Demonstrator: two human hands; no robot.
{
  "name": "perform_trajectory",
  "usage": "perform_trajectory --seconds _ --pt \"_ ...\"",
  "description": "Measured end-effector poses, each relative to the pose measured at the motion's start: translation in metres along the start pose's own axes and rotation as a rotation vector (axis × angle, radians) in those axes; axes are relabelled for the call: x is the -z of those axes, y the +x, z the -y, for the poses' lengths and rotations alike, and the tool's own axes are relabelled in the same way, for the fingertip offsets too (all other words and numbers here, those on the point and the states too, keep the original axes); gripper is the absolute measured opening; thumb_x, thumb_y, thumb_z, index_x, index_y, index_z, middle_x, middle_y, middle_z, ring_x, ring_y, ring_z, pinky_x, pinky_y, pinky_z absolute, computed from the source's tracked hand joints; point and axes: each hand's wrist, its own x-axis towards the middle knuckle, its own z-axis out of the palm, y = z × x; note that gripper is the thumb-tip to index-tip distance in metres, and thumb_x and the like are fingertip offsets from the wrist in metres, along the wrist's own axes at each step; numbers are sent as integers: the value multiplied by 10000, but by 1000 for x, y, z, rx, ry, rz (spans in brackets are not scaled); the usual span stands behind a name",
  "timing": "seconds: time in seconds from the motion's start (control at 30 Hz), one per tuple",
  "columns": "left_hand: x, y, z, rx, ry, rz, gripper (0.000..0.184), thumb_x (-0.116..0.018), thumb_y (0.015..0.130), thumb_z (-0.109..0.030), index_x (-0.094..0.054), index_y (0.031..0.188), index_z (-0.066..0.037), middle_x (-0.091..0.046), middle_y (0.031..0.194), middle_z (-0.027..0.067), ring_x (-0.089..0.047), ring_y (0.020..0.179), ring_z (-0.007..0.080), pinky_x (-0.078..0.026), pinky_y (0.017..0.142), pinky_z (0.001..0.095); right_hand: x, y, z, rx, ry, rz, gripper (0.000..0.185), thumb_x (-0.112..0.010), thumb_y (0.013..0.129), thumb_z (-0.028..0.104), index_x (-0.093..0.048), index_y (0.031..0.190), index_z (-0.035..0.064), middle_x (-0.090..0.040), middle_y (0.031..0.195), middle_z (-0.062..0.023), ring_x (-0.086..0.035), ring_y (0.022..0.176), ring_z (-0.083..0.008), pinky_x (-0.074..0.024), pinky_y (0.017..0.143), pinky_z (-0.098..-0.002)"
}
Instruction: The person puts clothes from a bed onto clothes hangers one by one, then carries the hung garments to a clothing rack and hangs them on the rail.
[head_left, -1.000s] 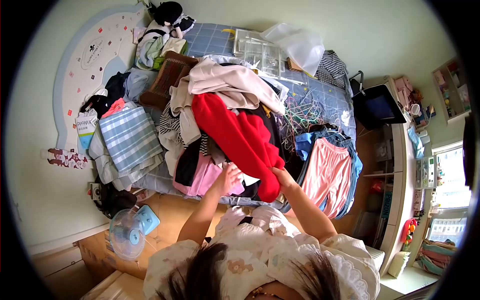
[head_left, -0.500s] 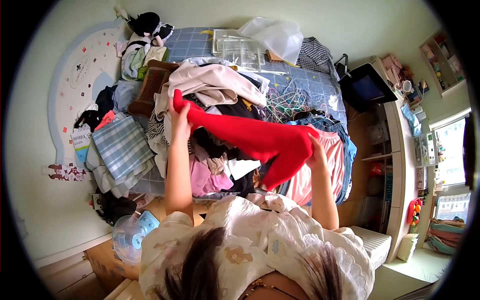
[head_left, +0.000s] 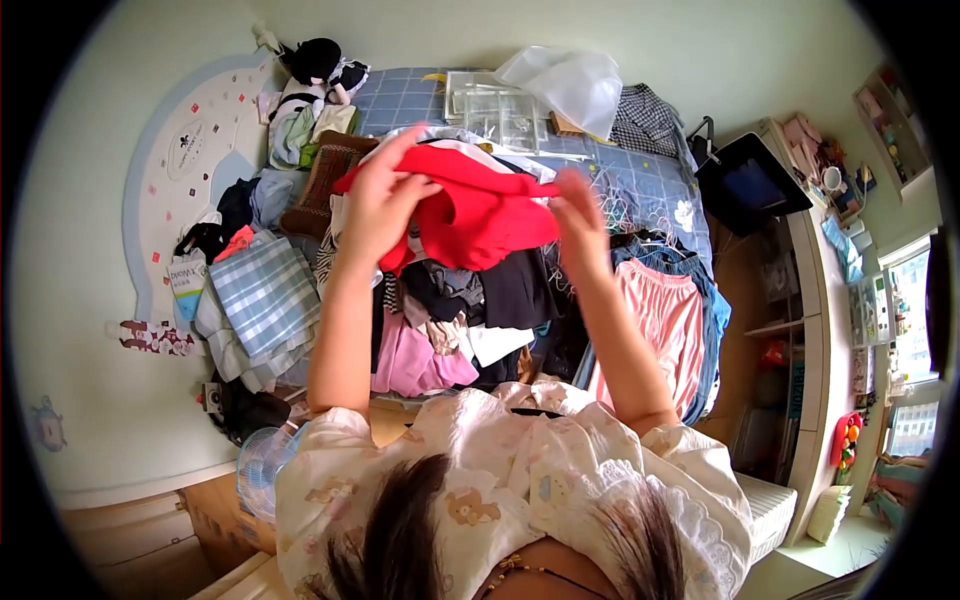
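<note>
A red garment (head_left: 480, 215) is lifted over the heap of clothes on the bed, bunched and folded between my hands. My left hand (head_left: 385, 205) is at its left side, thumb and fingers spread apart, in front of the cloth. At the garment's right end is my right hand (head_left: 582, 225), its fingers blurred by motion, so its grip is hard to make out. Beneath lie a pink garment (head_left: 420, 358), a black cloth (head_left: 515, 290) and a white piece (head_left: 498, 342). Pink shorts (head_left: 657, 315) lie on jeans to the right.
A blue checked cloth (head_left: 265, 295) and a brown woven item (head_left: 325, 180) lie left. Clear trays (head_left: 500, 115), a plastic bag (head_left: 570, 80) and tangled hangers (head_left: 617, 205) are farther back. A fan (head_left: 262, 470) stands lower left, a tablet (head_left: 752, 185) at right.
The red garment went from hanging low, to stretched between both hands, to bunched farther up over the heap. My left hand has opened, and my right hand has moved up and inward.
</note>
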Motion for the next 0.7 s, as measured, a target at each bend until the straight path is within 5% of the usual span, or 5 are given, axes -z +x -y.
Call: perform_trajectory --seconds 0.1,0.23,0.37,0.53,0.7 --pt "-38 7 0 -11 297 118 409 -467 855 89 -523 1252 13 -618 1135 97 -638 916 131 -541 796 270 -76 -32 -3 76 -343 337 651 -703 805 116 -383 1364 20 -486 1307 -113 -493 1194 -227 -417 977 -327" --pt "-52 9 -1 -73 899 33 279 -628 795 -44 -614 1073 -28 -682 887 162 -690 788 238 -530 711 333 -78 -18 -19 98 -743 70 320 -610 765 33 -543 1075 1 -622 920 -206 -610 872 -342 -478 774 -389" --pt "-22 10 17 -7 1343 27 238 -636 811 -269 -623 925 -60 -663 650 73 -661 627 247 -509 593 364 -51 -17 0 217 -970 146 314 -564 771 45 -555 1081 2 -627 949 -234 -597 919 -404 -470 808 -437" --pt "-8 8 6 185 1459 125 282 -677 785 -287 -654 997 -102 -652 926 147 -617 924 284 -488 749 401 -28 -9 26 312 -1160 188 177 -490 909 111 -607 1031 58 -643 892 -219 -611 839 -416 -488 727 -458" --pt "-9 14 -2 -281 1608 -170 257 -733 740 -278 -640 928 -129 -546 928 42 -507 970 256 -432 791 404 -26 7 38 316 -988 56 201 -514 923 169 -598 1010 8 -641 855 -224 -613 808 -410 -482 709 -421"
